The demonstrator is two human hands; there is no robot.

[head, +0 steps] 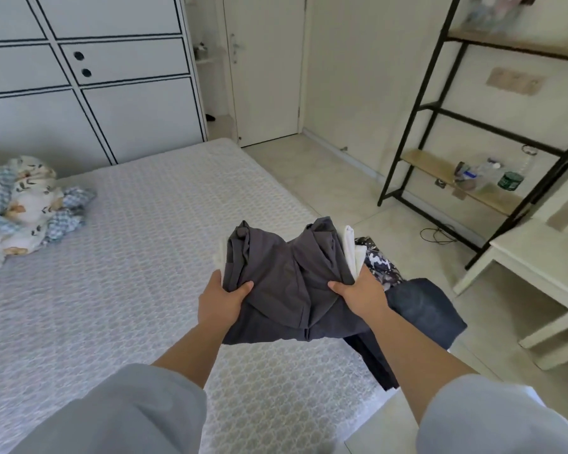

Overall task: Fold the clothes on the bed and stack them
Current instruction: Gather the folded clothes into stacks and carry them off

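Holding a stack of folded clothes, top layer a dark grey soft-fabric garment (289,283), above the right part of the bed with the pale lattice-patterned quilted cover (128,257). Left hand (222,299) gripping the stack's left edge, thumb curled over the grey fabric, fingers hidden beneath. Right hand (358,294) gripping the right edge likewise, thumb on top, fingers under. White folded cloth layers (351,250) showing at both sides of the stack beneath the grey garment, sandwiched in the hold. Grey fabric sagging between the two hands, lower hem hanging free over the cover.

Just right of the stack, at the bed's right edge: black-and-white patterned garment (379,263), and nearer, dark navy denim-like garment (423,309) draping over the edge. Contact between these and the held stack: cannot tell.

Far left on the bed, well apart: crumpled floral and blue-check bedding (23,208).

Beyond the bed: white panelled wardrobe (112,93), white door (266,67). At right on the tiled floor: black metal-frame shelf with wooden boards (440,165) carrying bottles and jars, and white low table (538,263).
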